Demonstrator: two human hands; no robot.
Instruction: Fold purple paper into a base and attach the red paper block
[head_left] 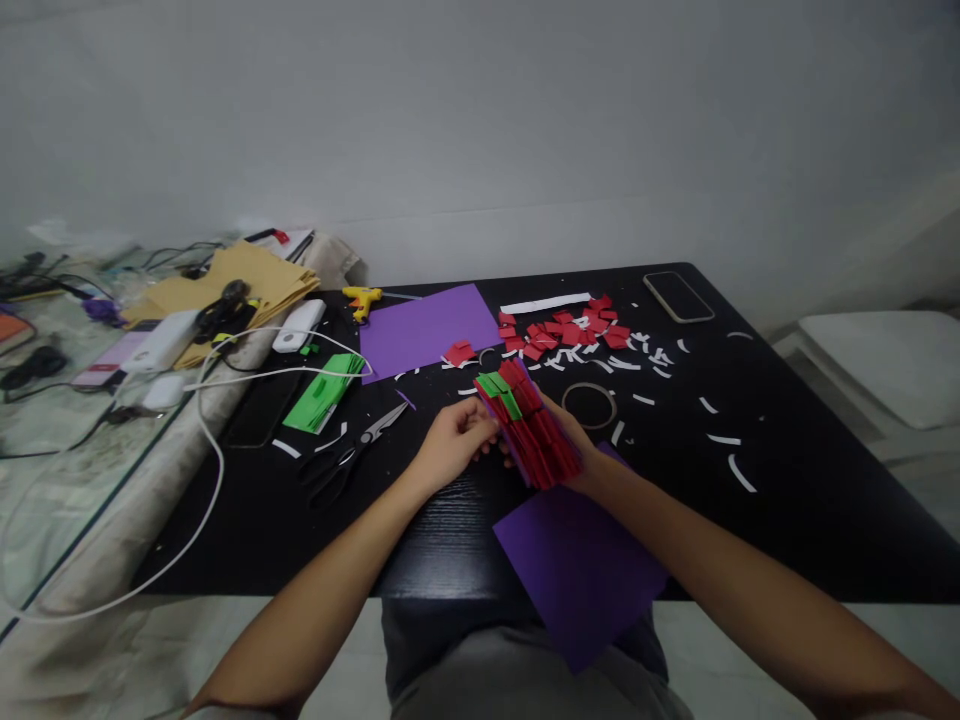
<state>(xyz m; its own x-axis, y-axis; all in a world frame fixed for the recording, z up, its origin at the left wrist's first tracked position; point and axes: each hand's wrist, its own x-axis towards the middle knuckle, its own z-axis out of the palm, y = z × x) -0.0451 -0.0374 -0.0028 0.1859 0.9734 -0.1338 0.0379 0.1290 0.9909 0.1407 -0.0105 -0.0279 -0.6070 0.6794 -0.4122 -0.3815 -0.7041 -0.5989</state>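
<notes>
My right hand (576,446) is wrapped around a purple paper piece covered in rows of folded red paper strips (534,430), with a few green ones near its upper left. It is held tilted above the table. Close against its left edge is my left hand (459,440), fingers curled and thumb bent in; whatever the fingertips pinch is too small or hidden to make out. Below the held piece, a purple paper sheet (581,570) hangs over the table's front edge. A pair of scissors (356,450) lies left of my left hand.
Red paper squares (570,332) and white scraps litter the back of the black table (810,500). A tape ring (589,405), phone (679,297), purple sheet (431,330), yellow glue gun (363,298) and green paper strips (324,392) lie around. A white cable (217,470) loops at left.
</notes>
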